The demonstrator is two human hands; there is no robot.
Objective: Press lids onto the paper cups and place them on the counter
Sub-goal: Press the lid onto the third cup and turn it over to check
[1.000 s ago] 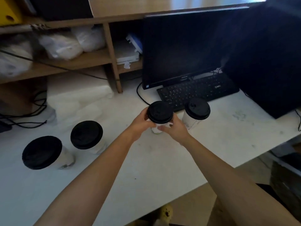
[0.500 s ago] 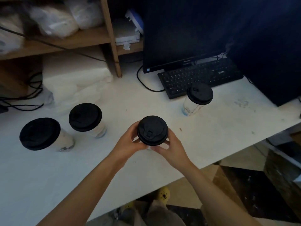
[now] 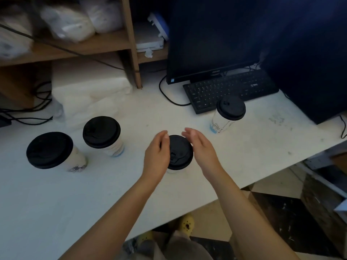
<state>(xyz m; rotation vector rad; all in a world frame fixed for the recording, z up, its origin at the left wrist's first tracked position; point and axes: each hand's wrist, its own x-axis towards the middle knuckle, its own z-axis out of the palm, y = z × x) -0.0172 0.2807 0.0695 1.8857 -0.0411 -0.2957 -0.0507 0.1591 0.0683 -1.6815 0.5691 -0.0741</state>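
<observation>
Near edge of white table; left grip and right grip flank the centre cup, fingers straight and loose, clasping nothing; left grip overlaps the cup's 9 o'clock edge, contact cannot be told; centre cup upright on table, black lid on. Two lidded cups at 9 o'clock: near-left cup, far-left cup; fourth cup at 2 o'clock, just in front of keyboard; monitor behind.

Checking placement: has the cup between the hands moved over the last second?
Yes. The lidded cup has come away from the keyboard, toward the near edge of the counter.
</observation>
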